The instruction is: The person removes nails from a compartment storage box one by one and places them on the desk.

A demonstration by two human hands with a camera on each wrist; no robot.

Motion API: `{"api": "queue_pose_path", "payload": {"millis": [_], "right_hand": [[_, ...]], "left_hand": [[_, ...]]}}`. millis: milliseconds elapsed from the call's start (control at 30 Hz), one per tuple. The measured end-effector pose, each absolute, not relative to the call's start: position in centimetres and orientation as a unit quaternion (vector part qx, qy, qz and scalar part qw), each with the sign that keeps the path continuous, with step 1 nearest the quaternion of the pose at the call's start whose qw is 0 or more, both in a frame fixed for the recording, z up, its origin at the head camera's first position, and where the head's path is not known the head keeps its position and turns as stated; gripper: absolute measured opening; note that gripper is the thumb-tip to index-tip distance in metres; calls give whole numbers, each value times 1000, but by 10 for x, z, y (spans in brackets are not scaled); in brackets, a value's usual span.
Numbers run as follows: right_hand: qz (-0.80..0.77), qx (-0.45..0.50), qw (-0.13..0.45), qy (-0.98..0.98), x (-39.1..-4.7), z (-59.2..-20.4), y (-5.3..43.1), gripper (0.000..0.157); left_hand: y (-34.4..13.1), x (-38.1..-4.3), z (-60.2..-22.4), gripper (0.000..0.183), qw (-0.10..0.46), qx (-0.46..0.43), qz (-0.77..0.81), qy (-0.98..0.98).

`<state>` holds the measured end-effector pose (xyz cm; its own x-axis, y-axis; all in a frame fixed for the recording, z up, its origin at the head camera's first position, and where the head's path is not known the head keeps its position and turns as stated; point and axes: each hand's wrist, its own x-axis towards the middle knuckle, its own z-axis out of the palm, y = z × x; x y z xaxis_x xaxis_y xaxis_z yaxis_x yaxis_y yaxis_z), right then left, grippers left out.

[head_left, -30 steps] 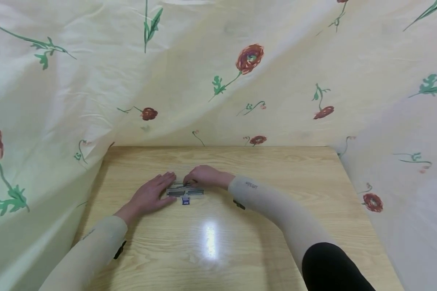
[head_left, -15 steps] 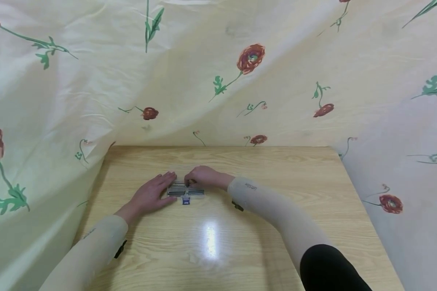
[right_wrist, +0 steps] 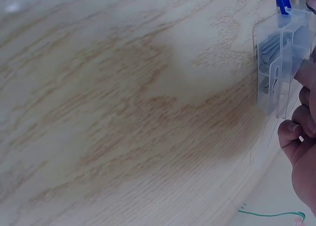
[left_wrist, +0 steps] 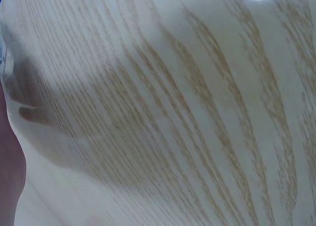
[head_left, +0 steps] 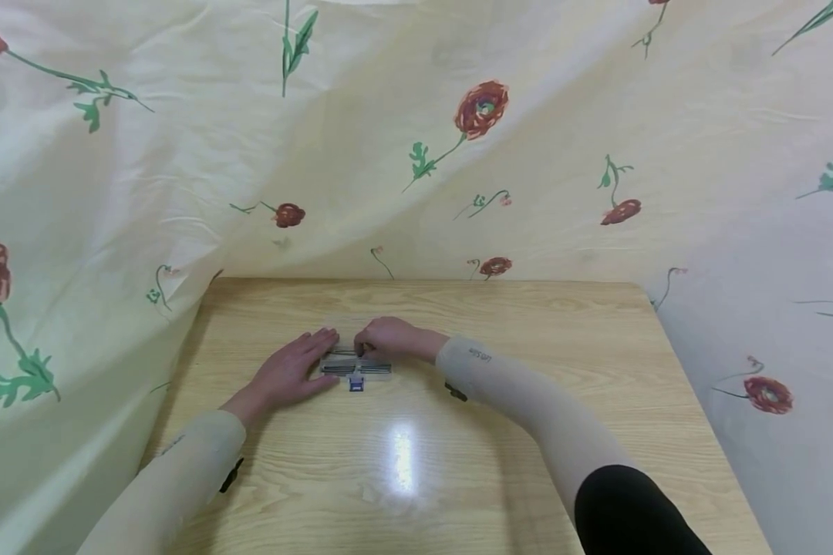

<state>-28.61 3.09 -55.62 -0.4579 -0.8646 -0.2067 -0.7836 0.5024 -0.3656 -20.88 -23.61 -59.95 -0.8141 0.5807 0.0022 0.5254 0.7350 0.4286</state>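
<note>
A clear plastic compartment box (right_wrist: pixel 265 95) lies on the table with its lid folded back, a blue latch (head_left: pixel 356 384) on its near side. Bundles of thin grey metal pieces (head_left: pixel 338 370) fill its near compartments. My left hand (head_left: pixel 293 368) rests at the box's left end, fingers extended and thumb by the near corner; only its edge enters the left wrist view. From the right, my right hand (head_left: pixel 389 337) reaches over the far compartments with curled fingers (right_wrist: pixel 301 120), one finger dipping inside. Whether its fingertips pinch a piece I cannot tell.
The wooden table (head_left: pixel 472 432) extends around the box, with a bright light reflection near its middle. Flower-patterned cloth (head_left: pixel 389 154) hangs along the back and both sides.
My right fingertips have shifted slightly within the far part of the box, and a dark thin piece under them shows less. The left hand stays in place.
</note>
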Motion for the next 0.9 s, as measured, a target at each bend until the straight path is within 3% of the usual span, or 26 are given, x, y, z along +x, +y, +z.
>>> {"api": "queue_pose_path", "payload": {"millis": [267,533,900], "right_hand": [[-84,-484,182,852,-284,-553,53,16],[-72,-498,176,846,-285,-553,50,8],[-102,-482,171,853,-284,-561,49,11]], "left_hand": [[-230,-208,-598,84,59,302,207,929],[-234,-210,-598,84,63,303,197,930],[-238,-212,-598,85,67,307,189,930]]}}
